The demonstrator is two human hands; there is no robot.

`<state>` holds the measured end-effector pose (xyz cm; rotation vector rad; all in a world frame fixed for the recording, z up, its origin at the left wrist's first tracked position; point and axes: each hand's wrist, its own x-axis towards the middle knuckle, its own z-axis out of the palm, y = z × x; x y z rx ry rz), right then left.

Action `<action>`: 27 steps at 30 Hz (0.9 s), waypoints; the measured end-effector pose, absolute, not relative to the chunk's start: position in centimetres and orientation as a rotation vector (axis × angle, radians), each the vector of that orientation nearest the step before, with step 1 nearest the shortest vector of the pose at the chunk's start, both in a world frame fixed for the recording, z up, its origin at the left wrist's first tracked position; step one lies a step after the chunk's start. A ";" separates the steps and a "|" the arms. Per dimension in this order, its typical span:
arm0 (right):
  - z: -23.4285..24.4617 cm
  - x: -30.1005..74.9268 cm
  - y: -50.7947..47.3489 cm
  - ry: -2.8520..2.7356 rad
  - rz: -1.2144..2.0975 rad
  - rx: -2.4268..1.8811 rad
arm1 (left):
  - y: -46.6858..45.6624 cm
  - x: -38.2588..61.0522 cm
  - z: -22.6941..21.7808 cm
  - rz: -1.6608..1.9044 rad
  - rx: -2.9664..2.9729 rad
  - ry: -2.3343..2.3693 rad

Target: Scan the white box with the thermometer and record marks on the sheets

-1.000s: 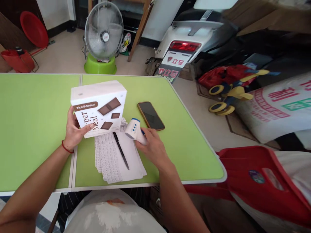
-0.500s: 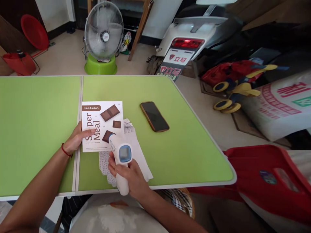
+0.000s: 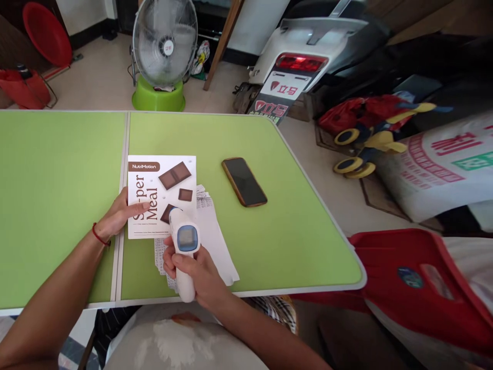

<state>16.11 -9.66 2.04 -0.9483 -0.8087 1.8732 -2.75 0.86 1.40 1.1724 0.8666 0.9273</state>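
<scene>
- The right fingers (image 3: 172, 261) are together, clamped around the grip of a white infrared thermometer (image 3: 184, 245); its blue-framed display (image 3: 187, 238) faces up, and its head points far and left, overlapping the lower corner of the box in view.
- The left fingers (image 3: 139, 207) lie together across the left part of a white NutriMotion Super Meal box (image 3: 164, 195), printed with chocolate pieces; whether they grip it, I cannot tell; a red cord bracelet (image 3: 100, 235) circles the left wrist.
- The box lies with its printed face up on a green folding table (image 3: 65, 205), left of centre; its right edge partly covers printed papers (image 3: 208, 241), which spread toward the near edge, under the thermometer.
- A smartphone (image 3: 244, 182) lies face up just right of the box, apart from both hands.
- Beyond the far table edge stands a white electric fan (image 3: 165, 46) on a green base; a white scooter's rear (image 3: 300, 67) is far right.
- A red bag (image 3: 404, 272) sits near right, a printed sack (image 3: 435, 174) beyond it.
</scene>
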 end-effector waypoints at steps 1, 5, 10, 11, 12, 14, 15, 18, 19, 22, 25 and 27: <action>2.1 16.1 -9.6 -0.812 1.871 -0.951 | 0.9 -2.7 1.4 0.927 1.176 0.860; 2.1 15.9 -9.6 -0.830 1.852 -0.973 | 0.9 -2.7 1.6 0.921 1.189 0.850; 2.3 15.8 -9.5 -0.815 1.858 -0.979 | 0.8 -2.7 1.8 0.921 1.184 0.854; 2.3 15.9 -9.5 -0.813 1.858 -0.981 | 0.8 -2.7 1.8 0.919 1.183 0.850; 2.3 15.9 -9.5 -0.812 1.857 -0.984 | 0.8 -2.6 1.9 0.920 1.182 0.849; 2.2 16.0 -9.5 -0.810 1.850 -0.996 | 0.8 -2.6 1.9 0.919 1.182 0.852; 2.1 16.0 -9.5 -0.814 1.847 -1.000 | 0.8 -2.6 1.9 0.916 1.183 0.855; 2.0 16.0 -9.6 -0.823 1.841 -1.009 | 0.8 -2.6 1.9 0.902 1.188 0.856; 2.0 16.0 -9.7 -0.820 1.839 -1.010 | 0.8 -2.6 1.9 0.900 1.190 0.855; 2.0 16.0 -9.7 -0.814 1.838 -1.001 | 0.9 -2.7 1.9 0.898 1.201 0.857; 2.0 15.9 -9.7 -0.822 1.841 -0.991 | 0.9 -2.7 1.9 0.893 1.209 0.855; 2.0 15.9 -9.7 -0.827 1.840 -0.987 | 0.9 -2.7 1.9 0.890 1.215 0.845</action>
